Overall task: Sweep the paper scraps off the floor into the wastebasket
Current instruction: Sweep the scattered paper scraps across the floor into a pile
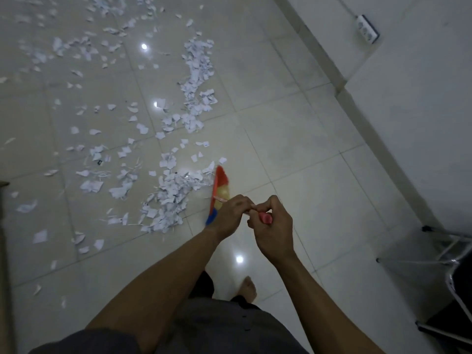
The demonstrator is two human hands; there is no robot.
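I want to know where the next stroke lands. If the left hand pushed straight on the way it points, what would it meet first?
Probably the broom head just beyond the left hand, then the paper scraps piled against its bristles. Depth is hard to judge from above.

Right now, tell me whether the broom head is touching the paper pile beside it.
Touching. The head view shows the broom head pressed against the paper pile, scraps overlapping its left edge.

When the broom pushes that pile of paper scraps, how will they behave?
The paper scraps look thin and light, so they'll probably slide easily on the glossy floor, and some may flutter or scatter. Curled strips could catch in the broom bristles. Both hands, left and right, grip the handle.
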